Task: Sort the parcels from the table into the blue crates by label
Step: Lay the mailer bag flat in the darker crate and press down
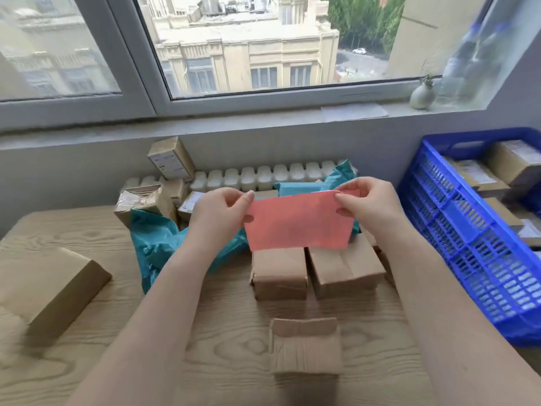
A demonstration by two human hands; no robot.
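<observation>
A flat pink parcel [295, 222] is held up above the middle of the wooden table [117, 332]. My left hand [218, 212] pinches its upper left corner and my right hand [367, 205] pinches its upper right corner. Below it lie two brown cardboard parcels [279, 272] [345, 269], and a smaller brown parcel [306, 347] sits nearer to me. A teal plastic mailer [158, 247] lies left of my left forearm, another teal mailer [304, 187] shows behind the pink one. A blue crate [456, 230] at the right holds several brown boxes.
A larger brown box [49, 288] sits at the table's left edge. More taped boxes [143, 203] pile at the back, one box [171, 158] leaning on the wall. A white radiator [263, 177] runs under the windowsill, which bears a small vase [421, 95].
</observation>
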